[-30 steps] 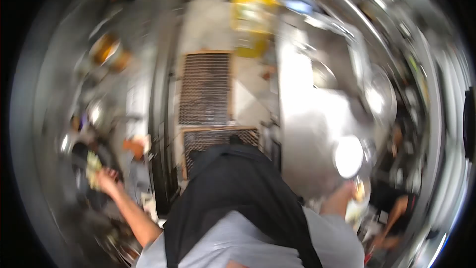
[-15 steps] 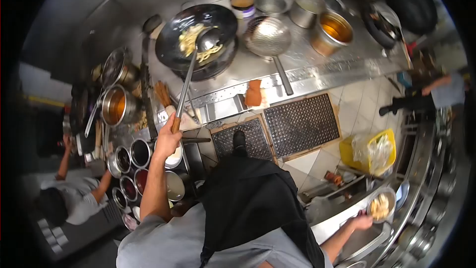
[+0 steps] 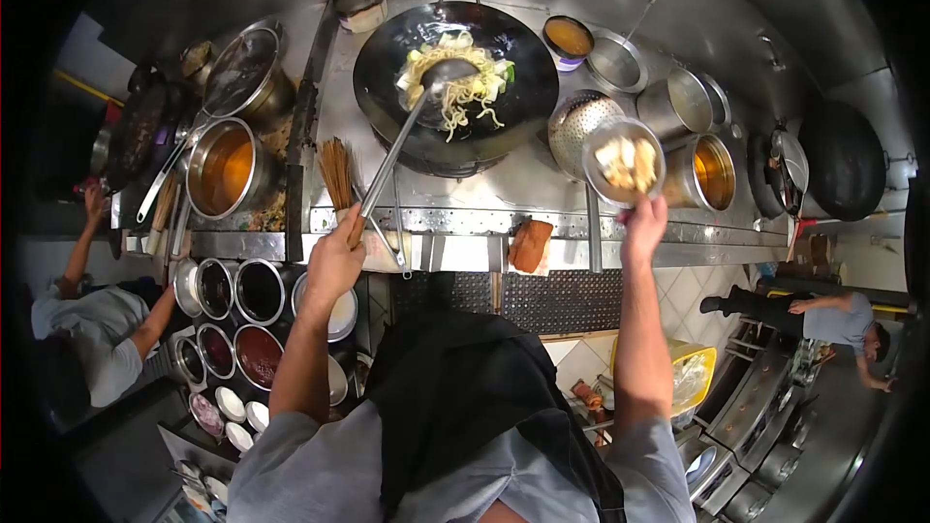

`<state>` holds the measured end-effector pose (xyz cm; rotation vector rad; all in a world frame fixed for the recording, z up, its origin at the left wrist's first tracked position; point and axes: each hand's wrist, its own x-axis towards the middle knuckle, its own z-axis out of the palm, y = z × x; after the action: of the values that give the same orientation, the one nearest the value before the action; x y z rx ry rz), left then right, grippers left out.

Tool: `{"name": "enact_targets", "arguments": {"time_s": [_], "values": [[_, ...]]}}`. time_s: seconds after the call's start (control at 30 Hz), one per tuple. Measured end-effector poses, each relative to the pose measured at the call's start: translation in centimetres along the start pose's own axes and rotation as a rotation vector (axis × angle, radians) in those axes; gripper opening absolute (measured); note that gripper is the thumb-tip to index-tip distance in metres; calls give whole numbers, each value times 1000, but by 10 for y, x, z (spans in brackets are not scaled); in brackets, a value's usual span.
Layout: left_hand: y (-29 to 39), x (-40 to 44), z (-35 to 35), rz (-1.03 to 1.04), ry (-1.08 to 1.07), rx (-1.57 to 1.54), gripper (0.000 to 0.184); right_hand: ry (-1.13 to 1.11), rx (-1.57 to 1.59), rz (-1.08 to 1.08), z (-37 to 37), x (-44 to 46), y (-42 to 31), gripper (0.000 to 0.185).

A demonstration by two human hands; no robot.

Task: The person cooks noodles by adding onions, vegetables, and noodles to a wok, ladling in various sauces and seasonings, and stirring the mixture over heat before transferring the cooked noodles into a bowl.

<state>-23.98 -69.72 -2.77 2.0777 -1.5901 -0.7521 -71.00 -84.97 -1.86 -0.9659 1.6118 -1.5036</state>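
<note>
Seen at left on the steel desk [image 3: 523,194], a metal pot [image 3: 269,179] of amber liquid [image 3: 229,171]; next, gripping the wooden end of a ladle [image 3: 395,153] in the left hand [image 3: 336,257], just short of a bamboo brush [image 3: 335,174]; reaching far with that ladle into the wok [image 3: 525,82], cup down among noodles [image 3: 472,108] and pale-green vegetable pieces [image 3: 502,71]; at the desk's near edge, an orange-brown pad [image 3: 530,245]; farther right, clutching the near rim of a bowl [image 3: 606,196] of pale chunks [image 3: 625,163] in the right hand [image 3: 644,225], with a skimmer [image 3: 581,114] partly hidden behind; hands well apart from each other, each closed on its own item; just right of the bowl, a second pot [image 3: 684,179].
</note>
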Motion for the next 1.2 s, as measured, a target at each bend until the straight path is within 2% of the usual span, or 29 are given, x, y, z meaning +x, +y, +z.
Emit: {"name": "enact_targets", "arguments": {"time_s": [0.1,0.13,0.2,0.23,0.37,0.47,0.6,0.7,0.73,0.77,0.83,0.87,0.9,0.97,1.03,1.07,1.1,1.13,1.17,1.2], "values": [[-1,19,16,-89,39,-136,71,-159,-176,-61,78,48,2,15],[-4,26,24,-34,95,-178,71,-186,-247,-86,108,53,-11,23],[-8,35,26,-132,31,-172,72,-272,-418,-89,156,75,-15,23],[-9,38,26,-180,4,-171,72,-283,-554,-271,175,98,9,23],[-18,-3,-2,-36,88,-199,71,-446,-1003,-572,248,85,-16,19],[0,-33,-34,-225,-35,-30,69,-496,-1106,-720,276,73,-19,13],[-10,-44,-40,27,146,13,67,-492,-1122,-918,286,67,-20,7],[0,-36,-40,6,136,-39,65,-396,-1060,-961,266,64,-29,6],[1,-31,-34,22,164,-78,63,-341,-1010,-918,254,62,-34,3],[7,-29,-31,-19,122,-128,65,-229,-898,-902,238,64,-34,10],[17,-23,-15,41,156,-262,66,-19,-716,-704,187,63,-34,20],[13,-20,3,-15,105,-389,69,138,-665,-500,155,58,-30,28],[5,-11,28,128,169,-471,65,249,-591,-317,112,54,-14,31],[50,11,11,3,-282,-1011,60,453,-520,-156,12,22,27,30],[90,25,19,-120,-129,-1011,38,648,-526,107,-101,-32,85,23],[97,34,22,-93,-168,-964,36,794,-505,220,-148,-76,90,25],[97,44,25,-68,-190,-920,35,939,-555,220,-233,-113,177,26],[100,50,32,-67,-208,-903,35,1124,-665,319,-284,-164,192,23],[100,54,39,-66,-207,-894,35,1286,-258,426,-329,-221,197,20],[102,55,46,-50,-222,-919,34,1425,-16,404,-366,-280,201,16]]}}
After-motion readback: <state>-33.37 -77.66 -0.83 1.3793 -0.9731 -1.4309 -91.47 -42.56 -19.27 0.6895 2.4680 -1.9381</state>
